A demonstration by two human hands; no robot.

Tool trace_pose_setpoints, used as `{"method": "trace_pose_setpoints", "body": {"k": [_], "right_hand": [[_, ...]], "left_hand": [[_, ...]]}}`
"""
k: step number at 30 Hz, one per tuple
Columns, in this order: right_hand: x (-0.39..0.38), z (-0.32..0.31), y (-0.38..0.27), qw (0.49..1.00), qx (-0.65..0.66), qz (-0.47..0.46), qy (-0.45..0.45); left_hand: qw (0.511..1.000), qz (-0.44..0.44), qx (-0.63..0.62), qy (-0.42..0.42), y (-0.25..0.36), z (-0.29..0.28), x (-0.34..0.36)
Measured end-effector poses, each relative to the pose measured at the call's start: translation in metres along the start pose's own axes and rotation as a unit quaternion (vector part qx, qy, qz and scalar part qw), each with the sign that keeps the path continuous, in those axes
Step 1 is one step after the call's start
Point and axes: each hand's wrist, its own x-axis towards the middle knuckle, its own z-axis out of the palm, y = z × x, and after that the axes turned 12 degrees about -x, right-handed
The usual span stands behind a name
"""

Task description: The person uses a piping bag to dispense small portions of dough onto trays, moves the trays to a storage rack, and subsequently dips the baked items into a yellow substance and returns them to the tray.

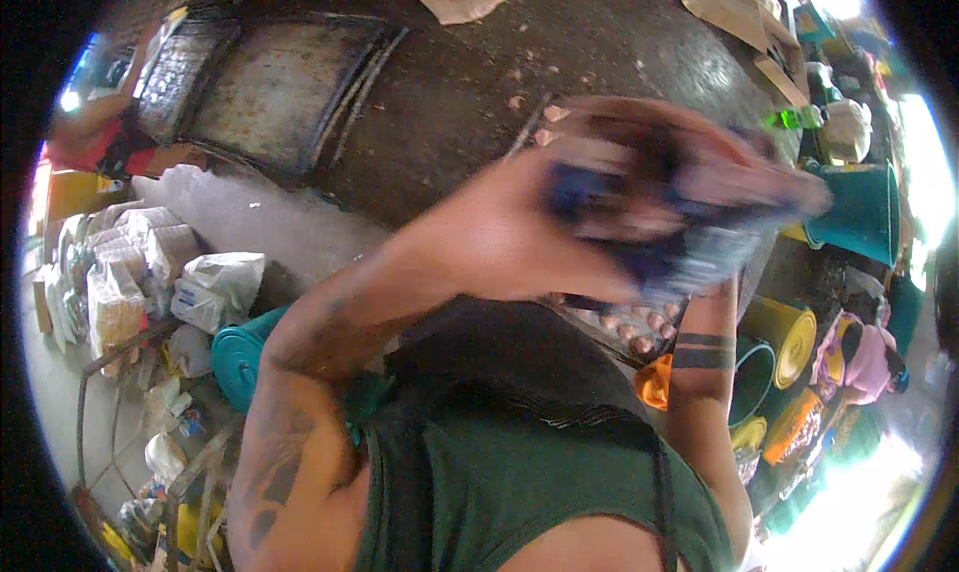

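Raised beyond the green top [529,462], the blurred blue bundle [699,257] looked soft and light, likely best held by a gathered fold, the left hand [534,227] seemingly curled around it, the right hand's grip impossible to tell

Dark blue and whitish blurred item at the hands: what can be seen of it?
The dark blue and whitish item is strongly motion-blurred, so its kind and separate parts cannot be told. Its left side looks deep blue; the lower right is paler, bluish and shiny, perhaps thin plastic. The outline is smeared. The bare left hand appears to grip it from the left, raised between the camera and small round pinkish-brown pieces. Blurred skin also borders its top.
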Motion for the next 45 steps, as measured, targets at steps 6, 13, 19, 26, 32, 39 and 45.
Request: {"method": "trace_pose_setpoints", "body": {"k": [6, 13, 19, 26, 32, 39, 45], "right_hand": [[-0.028, 0.142, -0.159, 0.911, -0.096, -0.270, -0.298], [-0.102, 0.263, -0.184, 0.863, -0.096, -0.289, -0.402], [-0.067, 0.162, -0.153, 0.919, -0.128, -0.170, -0.332], [-0.128, -0.093, -0.027, 0.877, -0.443, 0.150, -0.110], [-0.294, -0.171, 0.097, 0.858, -0.436, 0.269, -0.042], [-0.276, -0.178, 0.137, 0.839, -0.354, 0.396, 0.120], [-0.232, -0.228, 0.138, 0.836, -0.203, 0.478, 0.177]], "left_hand": [[0.983, -0.061, 0.080, 0.153, 0.071, -0.109, -0.154], [0.864, -0.213, 0.401, 0.219, 0.093, -0.153, -0.158], [0.579, -0.029, 0.784, 0.221, 0.091, -0.182, -0.083], [0.784, -0.218, 0.572, 0.101, -0.014, -0.155, -0.083], [0.795, -0.387, 0.443, 0.147, -0.103, -0.170, -0.162], [0.760, -0.418, 0.405, 0.288, -0.119, -0.165, -0.161], [0.784, -0.443, 0.327, 0.286, -0.104, -0.164, -0.164]]}}
